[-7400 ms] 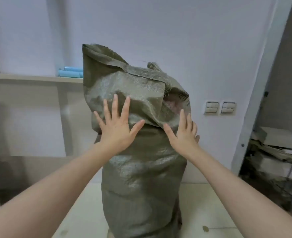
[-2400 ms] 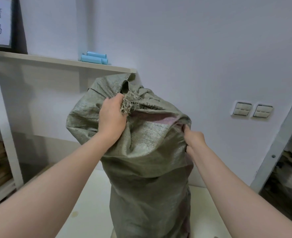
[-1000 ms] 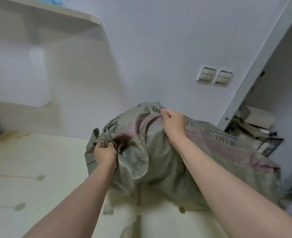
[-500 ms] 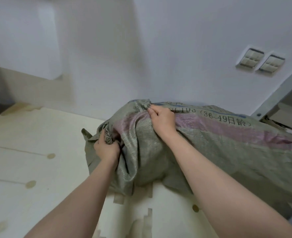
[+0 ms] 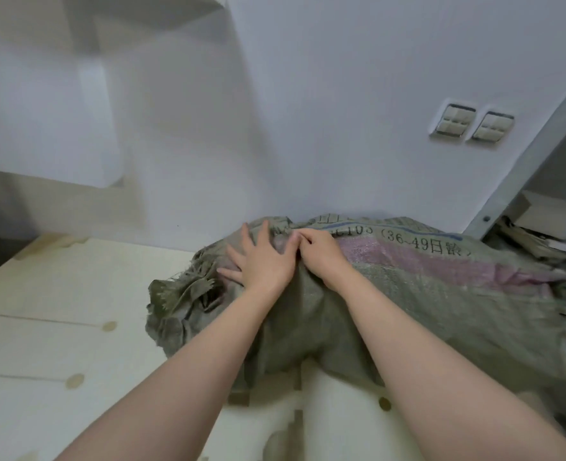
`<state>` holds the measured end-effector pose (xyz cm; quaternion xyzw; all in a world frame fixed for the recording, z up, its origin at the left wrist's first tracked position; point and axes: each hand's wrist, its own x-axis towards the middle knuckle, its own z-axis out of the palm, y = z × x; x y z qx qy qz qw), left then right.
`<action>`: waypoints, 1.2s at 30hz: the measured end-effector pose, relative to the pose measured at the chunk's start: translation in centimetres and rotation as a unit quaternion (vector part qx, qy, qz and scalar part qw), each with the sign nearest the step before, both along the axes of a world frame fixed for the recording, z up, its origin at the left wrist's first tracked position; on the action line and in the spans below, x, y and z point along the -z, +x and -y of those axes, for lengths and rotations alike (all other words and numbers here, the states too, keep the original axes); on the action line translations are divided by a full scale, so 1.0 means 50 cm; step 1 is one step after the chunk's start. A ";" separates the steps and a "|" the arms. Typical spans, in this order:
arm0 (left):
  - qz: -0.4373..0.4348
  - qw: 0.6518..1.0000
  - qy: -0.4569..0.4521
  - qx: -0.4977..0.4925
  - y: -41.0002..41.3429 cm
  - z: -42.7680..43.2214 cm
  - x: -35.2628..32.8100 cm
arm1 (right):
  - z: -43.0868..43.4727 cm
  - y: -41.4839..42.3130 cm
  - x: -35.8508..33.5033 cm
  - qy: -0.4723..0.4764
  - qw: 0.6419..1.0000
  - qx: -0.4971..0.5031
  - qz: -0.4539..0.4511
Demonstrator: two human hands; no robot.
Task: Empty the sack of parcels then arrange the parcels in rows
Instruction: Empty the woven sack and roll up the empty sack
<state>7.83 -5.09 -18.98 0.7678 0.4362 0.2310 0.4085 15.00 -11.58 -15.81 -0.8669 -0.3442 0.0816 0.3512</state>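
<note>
Sack on its side, centre to right of frame.
Olive-green woven plastic sack (image 5: 408,294) lies on pale floor (image 5: 58,327); left hand (image 5: 261,261) spread flat on it, right hand (image 5: 321,254) pinching its fabric.

A white wall (image 5: 341,94) with two switch plates (image 5: 473,125) rises behind a pale cream floor (image 5: 58,327).
</note>
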 end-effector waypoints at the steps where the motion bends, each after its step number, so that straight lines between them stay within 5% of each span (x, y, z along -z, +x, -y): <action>1: -0.022 1.000 -0.015 0.006 0.008 0.012 0.005 | 0.014 0.002 -0.001 0.013 1.000 -0.002 -0.004; 5: -0.067 0.996 -0.035 -0.044 0.016 0.021 0.017 | 0.103 0.034 -0.009 0.004 0.992 0.068 0.104; 8: -0.120 0.989 -0.038 -0.081 0.023 0.023 -0.002 | 0.188 0.065 -0.013 -0.119 0.950 0.232 0.173; 11: -0.144 0.983 -0.044 -0.104 0.028 0.040 -0.010 | 0.250 0.090 -0.007 -0.193 0.923 0.329 0.058; 13: -0.140 0.984 -0.042 -0.102 0.029 0.053 -0.011 | 0.269 0.096 0.003 -0.163 0.933 0.322 0.008; 26: -0.039 0.997 -0.068 0.006 -0.034 -0.023 0.046 | 0.179 0.019 -0.034 0.134 0.940 0.311 0.041; 30: 0.054 0.990 -0.132 -0.023 -0.078 -0.086 0.048 | 0.097 -0.037 -0.059 0.169 0.947 0.262 0.083; 36: 0.082 0.985 -0.139 -0.059 -0.170 -0.172 0.046 | -0.026 -0.135 -0.103 0.116 0.963 0.202 0.136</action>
